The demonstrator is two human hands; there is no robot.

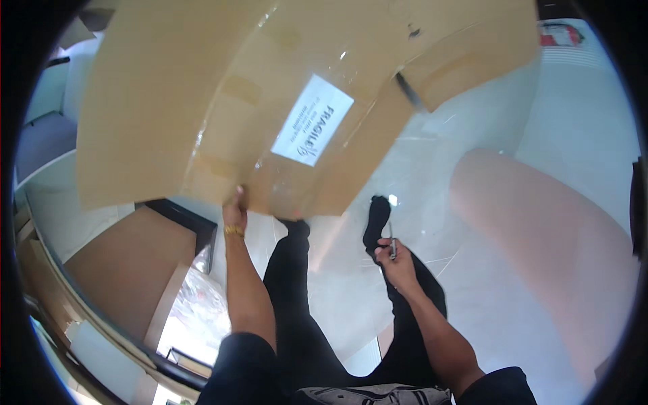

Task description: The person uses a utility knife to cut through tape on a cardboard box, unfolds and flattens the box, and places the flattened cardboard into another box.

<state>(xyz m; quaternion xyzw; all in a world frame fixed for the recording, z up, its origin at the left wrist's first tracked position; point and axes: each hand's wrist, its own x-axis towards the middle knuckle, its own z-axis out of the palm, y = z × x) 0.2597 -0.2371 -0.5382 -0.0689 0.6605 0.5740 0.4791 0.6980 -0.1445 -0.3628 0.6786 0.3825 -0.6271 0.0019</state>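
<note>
A big flattened cardboard box [148,108] fills the upper part of the head view, its flaps spread out. Clear tape runs along its seams, and a white label [312,120] is stuck near the middle. My left hand [235,208] grips the lower edge, thumb on the near face; the other fingers are hidden behind the cardboard. Lower right, apart from the box, my right hand [398,264] is closed around a slim silver box cutter [393,248], whose thin tip points away from me.
My feet in black socks stand on a glossy pale tiled floor [358,290]. To the left are a brown panel with a black edge [135,263] and crumpled clear plastic wrap [199,307]. A pinkish-beige curved surface [533,229] lies at the right.
</note>
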